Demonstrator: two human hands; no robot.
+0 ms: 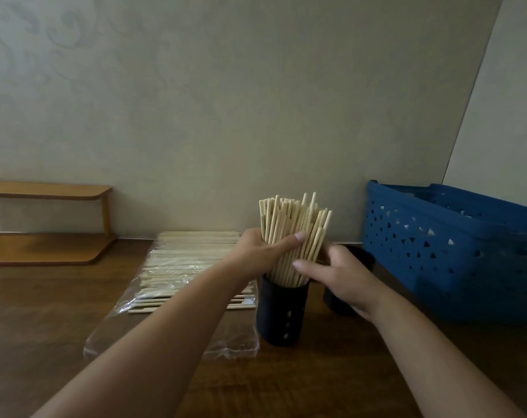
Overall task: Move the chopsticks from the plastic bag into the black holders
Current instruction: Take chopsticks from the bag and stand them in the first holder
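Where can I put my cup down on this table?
Bare wood lies left of the bag, in front of the shelf, and along the near edge between the arms. It's crowded by the holders, both hands and the basket.

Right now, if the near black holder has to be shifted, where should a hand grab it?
Grip the near black holder round its bare lower wall, coming from the front. The chopstick bundle fans out above the rim, the plastic bag sits at its left and the second holder close on its right.
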